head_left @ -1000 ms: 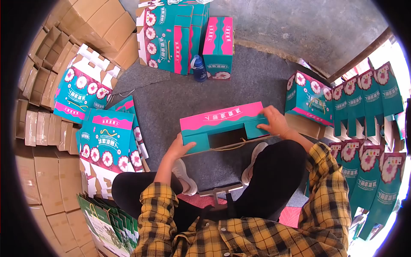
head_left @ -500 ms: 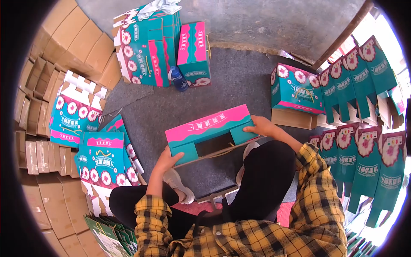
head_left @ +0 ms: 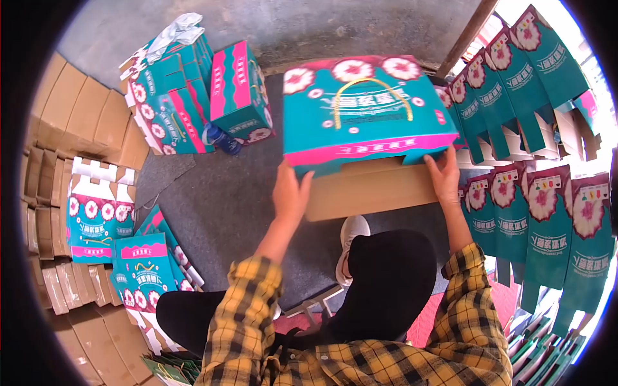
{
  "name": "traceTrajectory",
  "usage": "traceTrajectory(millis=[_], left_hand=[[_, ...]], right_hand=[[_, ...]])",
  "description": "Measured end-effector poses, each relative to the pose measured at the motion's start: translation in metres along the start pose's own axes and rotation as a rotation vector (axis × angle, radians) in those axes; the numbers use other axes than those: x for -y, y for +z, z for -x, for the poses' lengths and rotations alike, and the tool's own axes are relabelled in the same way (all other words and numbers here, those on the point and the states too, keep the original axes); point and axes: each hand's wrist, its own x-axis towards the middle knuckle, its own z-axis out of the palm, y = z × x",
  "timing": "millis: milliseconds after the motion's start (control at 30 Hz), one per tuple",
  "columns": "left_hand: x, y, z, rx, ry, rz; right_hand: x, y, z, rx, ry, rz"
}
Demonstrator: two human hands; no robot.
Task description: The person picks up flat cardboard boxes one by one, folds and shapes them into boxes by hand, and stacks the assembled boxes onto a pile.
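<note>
My left hand (head_left: 291, 196) and my right hand (head_left: 445, 177) grip the lower corners of a teal and pink printed carton (head_left: 370, 138), one hand at each end. The carton is held up in front of me, its broad face with flower pictures and a yellow rope handle (head_left: 372, 90) turned toward me. A brown cardboard flap (head_left: 373, 192) shows below its pink edge, between my hands. Short teal flaps lie along that edge. My thumbs are visible at the flaps; most of my other fingers are hidden.
Printed cartons (head_left: 241, 90) stand at the back left beside a blue bottle (head_left: 222, 139). Flattened printed cartons (head_left: 145, 257) lean at the left, near stacked brown boxes (head_left: 84, 116). Rows of teal cartons (head_left: 541, 219) stand on the right. A grey wall (head_left: 322, 29) bounds the back.
Both hands have raised the carton forward and tilted it, so its handle face now shows instead of its narrow opening. The view has turned a little to the right.
</note>
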Motion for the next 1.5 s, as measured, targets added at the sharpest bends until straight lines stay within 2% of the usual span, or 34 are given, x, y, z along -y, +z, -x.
traceTrajectory(millis=[33,100,167,233,300,367,433,500,600,633,700,767,833,867,933,967,1033,1067,1133,1200,1267,1333,1367,1400,1433,1467,1500], left_hand=[[-0.007,0.021,-0.010,0.000,0.042,-0.059],[-0.025,0.061,-0.029,0.047,-0.001,-0.047],[-0.035,0.097,-0.039,0.090,-0.044,-0.034],[-0.034,0.131,-0.046,0.069,-0.015,0.041],[-0.036,0.153,-0.053,0.093,-0.014,0.070],[-0.036,0.172,-0.057,0.224,-0.075,0.201],[-0.039,0.187,-0.062,0.245,-0.030,0.205],[-0.046,0.199,-0.068,0.314,-0.113,0.433],[-0.042,0.232,-0.080,0.312,-0.054,0.580],[-0.047,0.234,-0.084,0.309,-0.062,0.579],[-0.064,0.235,-0.091,0.507,-0.076,0.622],[-0.074,0.237,-0.095,0.506,-0.089,0.642],[-0.077,0.233,-0.099,0.565,-0.276,0.790],[-0.074,0.232,-0.097,0.559,-0.277,0.789],[-0.066,0.227,-0.088,0.594,-0.102,0.608],[-0.062,0.222,-0.079,0.591,-0.102,0.604],[-0.052,0.207,-0.057,0.563,0.088,0.469],[-0.053,0.188,-0.047,0.616,0.083,0.548],[-0.050,0.148,-0.023,0.814,0.067,0.489],[-0.034,0.114,0.013,0.921,0.177,0.369],[-0.026,0.057,0.036,1.302,0.095,0.167],[-0.036,-0.019,0.039,1.491,0.133,-0.068],[-0.026,-0.048,0.044,1.522,0.122,-0.098],[-0.016,-0.078,0.048,1.550,0.108,-0.129],[-0.012,-0.107,0.048,1.442,0.063,-0.161],[-0.010,-0.138,0.047,1.334,0.017,-0.193],[-0.009,-0.171,0.048,1.141,0.020,-0.188]], right_hand=[[-0.015,-0.009,-0.002,-0.090,0.030,-0.025],[-0.049,-0.026,-0.003,-0.091,0.053,-0.078],[-0.073,-0.041,-0.002,-0.118,0.165,0.248],[-0.139,-0.054,0.000,-0.163,0.181,0.292],[-0.182,-0.067,-0.004,-0.161,0.196,0.476],[-0.191,-0.070,-0.018,-0.195,0.236,0.417],[-0.195,-0.078,-0.034,-0.231,0.553,-0.035],[-0.199,-0.080,-0.047,-0.262,0.577,0.007],[-0.203,-0.087,-0.061,-0.334,0.626,-0.219],[-0.200,-0.086,-0.065,-0.326,0.628,-0.218],[-0.194,-0.082,-0.072,-0.422,0.655,-0.337],[-0.190,-0.075,-0.071,-0.401,0.654,-0.334],[-0.184,-0.067,-0.068,-0.379,0.718,-0.323],[-0.181,-0.061,-0.066,-0.373,0.717,-0.326],[-0.174,-0.052,-0.059,-0.411,0.744,-0.257],[-0.175,-0.052,-0.053,-0.409,0.745,-0.261],[-0.176,-0.051,-0.042,-0.425,0.719,-0.213],[-0.177,-0.051,-0.035,-0.421,0.718,-0.218],[-0.176,-0.052,-0.017,-0.566,0.725,-0.229],[-0.168,-0.054,0.002,-0.541,0.762,-0.219],[-0.161,-0.052,0.027,-0.510,0.796,-0.215],[-0.159,-0.047,0.055,-0.211,0.810,-0.250],[-0.147,-0.041,0.064,-0.197,0.804,-0.260],[-0.127,-0.031,0.072,-0.007,0.865,-0.242],[-0.103,-0.020,0.073,0.189,0.917,-0.221],[-0.078,-0.009,0.072,0.212,0.905,-0.232],[-0.052,0.000,0.069,0.376,0.863,-0.214]])
